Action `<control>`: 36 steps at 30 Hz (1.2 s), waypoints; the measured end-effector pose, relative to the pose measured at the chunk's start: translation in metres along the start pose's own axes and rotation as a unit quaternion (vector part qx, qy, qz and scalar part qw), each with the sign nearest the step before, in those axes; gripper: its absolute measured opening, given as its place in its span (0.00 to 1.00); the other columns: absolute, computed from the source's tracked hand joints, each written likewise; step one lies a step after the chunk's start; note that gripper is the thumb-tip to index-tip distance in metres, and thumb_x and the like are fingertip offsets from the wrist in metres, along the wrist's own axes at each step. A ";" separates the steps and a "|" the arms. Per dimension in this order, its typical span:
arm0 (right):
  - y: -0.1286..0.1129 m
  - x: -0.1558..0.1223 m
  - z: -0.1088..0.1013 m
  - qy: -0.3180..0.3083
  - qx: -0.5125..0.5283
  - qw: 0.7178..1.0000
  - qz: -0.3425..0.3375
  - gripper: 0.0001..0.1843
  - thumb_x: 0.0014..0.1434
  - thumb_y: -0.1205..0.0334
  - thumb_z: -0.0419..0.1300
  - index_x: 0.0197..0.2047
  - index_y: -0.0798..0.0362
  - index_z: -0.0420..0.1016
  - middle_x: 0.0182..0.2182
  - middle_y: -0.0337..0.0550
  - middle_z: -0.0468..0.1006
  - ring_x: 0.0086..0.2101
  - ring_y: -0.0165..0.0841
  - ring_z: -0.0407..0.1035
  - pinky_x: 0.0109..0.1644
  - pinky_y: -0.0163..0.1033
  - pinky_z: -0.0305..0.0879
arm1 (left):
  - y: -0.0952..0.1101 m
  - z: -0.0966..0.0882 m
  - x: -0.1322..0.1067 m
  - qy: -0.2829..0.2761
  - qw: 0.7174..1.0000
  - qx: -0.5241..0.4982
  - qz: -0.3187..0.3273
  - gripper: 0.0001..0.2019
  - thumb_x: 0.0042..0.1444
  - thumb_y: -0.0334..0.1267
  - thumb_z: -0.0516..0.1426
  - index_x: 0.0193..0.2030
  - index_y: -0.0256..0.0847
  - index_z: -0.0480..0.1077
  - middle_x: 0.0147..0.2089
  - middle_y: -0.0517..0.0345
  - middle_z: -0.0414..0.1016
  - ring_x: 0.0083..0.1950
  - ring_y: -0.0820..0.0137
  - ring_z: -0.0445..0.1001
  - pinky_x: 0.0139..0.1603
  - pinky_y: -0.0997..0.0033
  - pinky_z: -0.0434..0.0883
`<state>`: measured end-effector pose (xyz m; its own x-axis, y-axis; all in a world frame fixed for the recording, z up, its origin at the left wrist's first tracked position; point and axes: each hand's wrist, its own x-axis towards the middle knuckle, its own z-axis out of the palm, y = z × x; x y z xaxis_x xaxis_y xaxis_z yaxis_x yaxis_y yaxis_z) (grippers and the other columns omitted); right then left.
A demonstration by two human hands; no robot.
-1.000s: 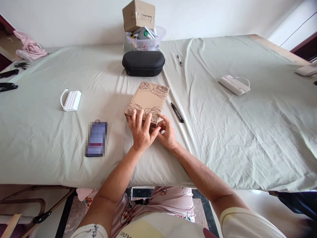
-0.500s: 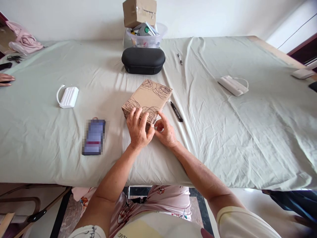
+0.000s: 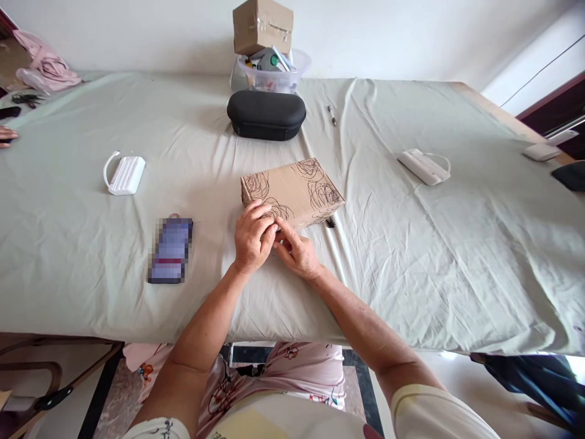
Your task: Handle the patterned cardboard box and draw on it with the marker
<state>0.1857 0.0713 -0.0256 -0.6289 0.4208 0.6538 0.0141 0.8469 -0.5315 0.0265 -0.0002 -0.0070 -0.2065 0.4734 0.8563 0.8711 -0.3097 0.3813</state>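
Observation:
A small cardboard box [image 3: 292, 186] with black scribbled circles near its corners lies on the cloth in front of me. My left hand [image 3: 253, 236] grips its near left side, fingers over the top edge and thumb at the near side. Right beside it, my right hand [image 3: 298, 251] is closed in a pinch at the near edge, its index finger reaching the top. The two hands meet there, and the exact contact under the fingers is hidden. A black marker [image 3: 331, 223] pokes out by the box's right side, the rest of it covered.
Behind the box sit a black zip case [image 3: 266, 116] and a plastic basin [image 3: 301, 64] beneath another carton [image 3: 262, 27]. White power banks lie left [image 3: 127, 175] and right [image 3: 424, 166]. A phone [image 3: 170, 251], a pen [image 3: 331, 116] and another person's hand [image 3: 7, 135] also show.
The box has turned clockwise and shifted right, now covering most of the marker. Both my hands stayed at its near side, moving slightly left with respect to it.

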 end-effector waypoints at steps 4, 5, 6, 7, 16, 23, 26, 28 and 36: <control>0.005 -0.002 -0.001 -0.002 -0.033 0.999 0.037 0.31 0.75 0.59 0.55 0.78 0.48 0.63 0.36 0.40 0.84 0.31 0.28 0.75 0.40 0.33 0.76 | -0.004 -0.001 -0.001 -0.008 1.000 -0.011 -0.006 0.06 0.74 0.37 0.55 0.50 0.42 0.74 0.59 0.48 0.82 0.73 0.60 0.73 0.72 0.52 0.73; 0.008 -0.003 -0.003 0.005 -0.040 0.998 0.054 0.30 0.74 0.58 0.55 0.77 0.48 0.65 0.35 0.40 0.84 0.31 0.28 0.75 0.39 0.33 0.75 | -0.005 -0.001 -0.001 -0.011 1.000 -0.017 -0.008 0.06 0.74 0.37 0.55 0.50 0.42 0.74 0.60 0.48 0.81 0.73 0.61 0.72 0.73 0.52 0.73; 0.011 -0.004 -0.007 0.015 -0.044 0.996 0.076 0.30 0.74 0.57 0.55 0.77 0.49 0.66 0.34 0.39 0.83 0.30 0.28 0.75 0.38 0.33 0.75 | -0.007 -0.002 -0.001 -0.015 1.000 -0.022 -0.009 0.07 0.74 0.37 0.54 0.50 0.43 0.74 0.60 0.48 0.81 0.74 0.61 0.72 0.73 0.51 0.73; 0.014 -0.004 -0.011 0.029 -0.048 0.993 0.102 0.30 0.74 0.56 0.55 0.76 0.50 0.66 0.32 0.38 0.82 0.28 0.28 0.73 0.37 0.34 0.75 | -0.008 -0.003 0.000 -0.015 0.999 -0.026 -0.010 0.07 0.75 0.37 0.54 0.50 0.43 0.73 0.60 0.48 0.81 0.74 0.61 0.72 0.74 0.51 0.72; 0.047 0.007 -0.050 0.253 -0.052 0.922 0.287 0.27 0.69 0.39 0.58 0.58 0.48 0.81 0.22 0.33 0.71 0.25 0.31 0.68 0.37 0.40 0.72 | -0.017 -0.012 0.001 0.025 0.991 -0.017 -0.129 0.14 0.75 0.48 0.53 0.49 0.41 0.75 0.68 0.41 0.72 0.68 0.58 0.75 0.60 0.57 0.79; 0.062 0.008 -0.048 0.221 -0.009 0.912 0.344 0.29 0.63 0.31 0.58 0.40 0.51 0.78 0.29 0.40 0.79 0.27 0.30 0.68 0.35 0.39 0.67 | -0.023 -0.002 -0.001 0.059 0.933 -0.183 -0.304 0.33 0.64 0.61 0.64 0.66 0.43 0.66 0.64 0.42 0.76 0.66 0.57 0.78 0.66 0.56 0.78; 0.061 0.007 -0.048 0.195 -0.028 0.913 0.357 0.26 0.64 0.35 0.57 0.42 0.51 0.78 0.31 0.40 0.80 0.25 0.30 0.67 0.35 0.40 0.66 | -0.031 -0.001 -0.003 0.044 0.924 -0.192 -0.327 0.32 0.60 0.60 0.67 0.63 0.43 0.68 0.63 0.43 0.77 0.65 0.57 0.79 0.66 0.56 0.79; 0.060 0.005 -0.049 0.167 -0.046 0.916 0.361 0.22 0.65 0.40 0.56 0.44 0.51 0.78 0.31 0.41 0.81 0.27 0.32 0.70 0.38 0.42 0.68 | -0.036 -0.001 -0.005 0.016 0.932 -0.160 -0.325 0.31 0.60 0.56 0.69 0.63 0.43 0.69 0.64 0.44 0.77 0.64 0.58 0.79 0.66 0.56 0.79; 0.069 0.000 -0.048 0.071 -0.118 0.927 0.350 0.11 0.58 0.53 0.60 0.38 0.50 0.77 0.34 0.46 0.84 0.29 0.36 0.70 0.41 0.46 0.69 | -0.047 -0.003 -0.013 -0.067 0.947 0.010 -0.315 0.32 0.59 0.46 0.70 0.67 0.42 0.68 0.61 0.42 0.81 0.60 0.56 0.83 0.60 0.57 0.80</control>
<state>0.2240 0.1453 -0.0370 -0.2937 0.9180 0.2665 0.5608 0.3913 -0.7297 -0.0129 0.0059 -0.0354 -0.6306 0.6602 0.4081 0.6025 0.0849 0.7936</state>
